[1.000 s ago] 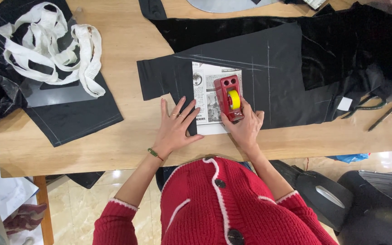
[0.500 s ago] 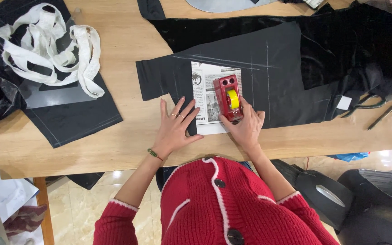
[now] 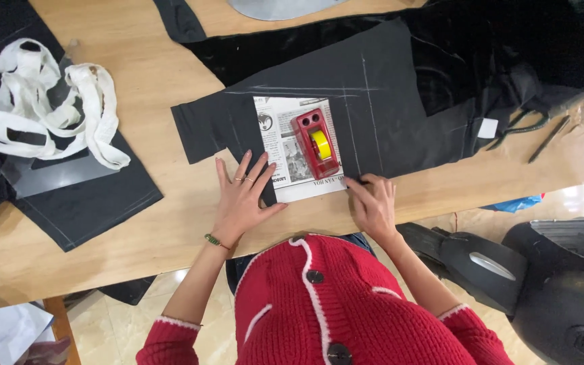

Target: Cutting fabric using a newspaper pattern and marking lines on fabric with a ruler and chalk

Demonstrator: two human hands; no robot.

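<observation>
A black fabric piece point(image 3: 400, 115) with white chalk lines lies on the wooden table point(image 3: 170, 101). On it rests a sheet of newspaper point(image 3: 278, 135), weighted by a red tape dispenser point(image 3: 315, 143) holding a yellow roll. My left hand point(image 3: 241, 199) lies flat with fingers spread, its fingertips on the newspaper's lower left edge and the fabric beside it. My right hand point(image 3: 373, 203) sits at the newspaper's lower right corner, fingers curled together against the fabric's near edge. I cannot see whether something small is between those fingers.
White cloth straps point(image 3: 49, 101) are heaped on another black fabric piece point(image 3: 82, 203) at the left. More dark cloth point(image 3: 508, 54) is piled at the back right, with black scissors point(image 3: 522, 125) and a dark pen point(image 3: 547, 138) near the table's right edge. A dark moulded object point(image 3: 562, 290) stands on the floor.
My right hand has left the tape dispenser's side and moved down and right to the newspaper's lower right corner. My left hand has stayed flat in place.
</observation>
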